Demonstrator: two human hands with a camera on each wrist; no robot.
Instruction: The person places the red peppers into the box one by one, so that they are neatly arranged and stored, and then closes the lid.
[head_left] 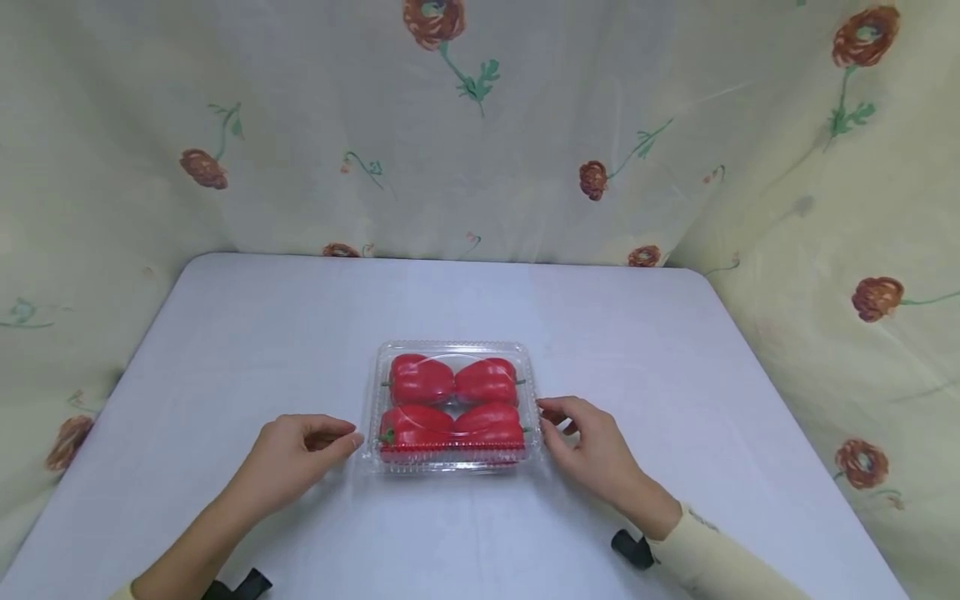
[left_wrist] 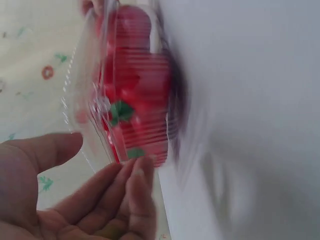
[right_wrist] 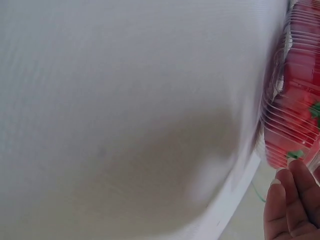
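Note:
A clear plastic clamshell box [head_left: 450, 469] lies on the table with its lid down. Through the plastic show several red bell peppers [head_left: 422, 382] with green stems, laid in two rows. My left hand [head_left: 294, 457] is at the box's left side, thumb and fingers apart and nothing between them. In the left wrist view its loosely bent fingers [left_wrist: 142, 187] reach close to the box's ribbed wall. On the opposite side, my right hand [head_left: 588, 442] has its fingertips right at the box's edge. The right wrist view shows those fingers [right_wrist: 300, 192] nearly straight beside the ribbed wall.
The box stands near the middle of a table with a white cover [head_left: 450, 300]. Flower-printed cloth [head_left: 525, 150] hangs behind the table and along both sides. Black wrist mounts [head_left: 632, 550] show below the wrists, close over the table.

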